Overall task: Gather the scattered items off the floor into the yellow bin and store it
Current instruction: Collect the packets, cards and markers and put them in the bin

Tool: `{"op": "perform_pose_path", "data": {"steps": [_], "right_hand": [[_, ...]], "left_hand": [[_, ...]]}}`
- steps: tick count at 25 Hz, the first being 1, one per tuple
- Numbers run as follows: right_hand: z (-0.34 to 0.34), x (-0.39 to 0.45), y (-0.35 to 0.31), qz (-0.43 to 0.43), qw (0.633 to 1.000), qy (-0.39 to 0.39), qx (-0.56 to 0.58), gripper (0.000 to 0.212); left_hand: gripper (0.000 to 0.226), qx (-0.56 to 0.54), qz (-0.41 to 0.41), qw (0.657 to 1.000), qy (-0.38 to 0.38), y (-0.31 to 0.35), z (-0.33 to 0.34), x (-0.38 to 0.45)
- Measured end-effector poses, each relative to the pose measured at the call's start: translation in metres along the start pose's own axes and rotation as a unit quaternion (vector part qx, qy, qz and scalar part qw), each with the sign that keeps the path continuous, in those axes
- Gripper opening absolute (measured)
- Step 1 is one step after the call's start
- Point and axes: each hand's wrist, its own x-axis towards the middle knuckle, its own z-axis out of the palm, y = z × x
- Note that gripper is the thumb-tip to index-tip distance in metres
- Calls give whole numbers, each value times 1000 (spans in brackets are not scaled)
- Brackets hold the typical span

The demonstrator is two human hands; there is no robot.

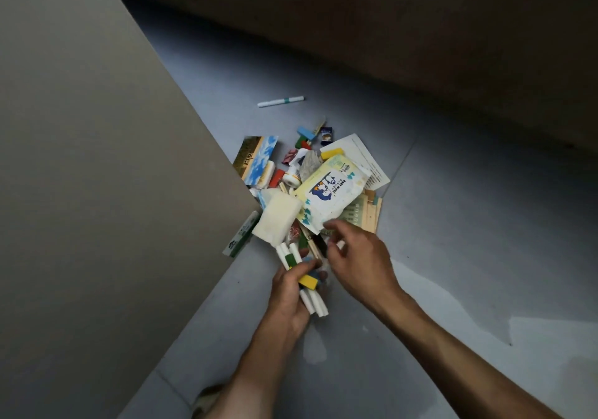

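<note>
A big grey panel stands to the left of both hands and hides part of the pile. The grey floor lies under everything.

The right hand is half open, fingers bent and spread. Its fingertips touch the near edge of the baby wipes pack. It does not grip anything that can be seen.

The left hand is closed around a bunch of white markers, and a small yellow block sits against its fingers. The thumb presses across the top of the bunch.

The pile of scattered items lies just past the hands, touching them. The baby wipes pack is the biggest thing, pale yellow with a blue and white label, lying on top and tilted. Just left of it, past the left hand, is a soft cream sponge. Far past the left hand lies a book with blue sky and clouds, partly under the panel. White papers stick out past the right hand. Small coloured blocks lie farther away. One white pen with a teal band lies alone, well apart from the pile.

The yellow bin is not in view.
</note>
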Motion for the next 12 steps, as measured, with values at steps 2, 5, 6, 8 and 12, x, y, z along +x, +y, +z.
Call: {"op": "perform_pose_path", "data": {"steps": [2,5,6,8,12], "right_hand": [[20,26,-19,-164,974,-83,-135,60],[55,61,-31,-270,877,-217,-333,69],[61,66,-26,-283,852,-226,-379,63],[63,65,-12,-293,834,-208,-419,53],[45,44,19,-180,960,-93,-192,37]], "left_hand": [[31,-12,21,999,41,7,-18,-1],[16,-29,46,995,89,19,-42,-7],[12,-32,53,993,98,23,-46,-8],[9,-25,61,992,108,30,-47,-8],[15,-3,75,994,83,41,-24,-7]]}}
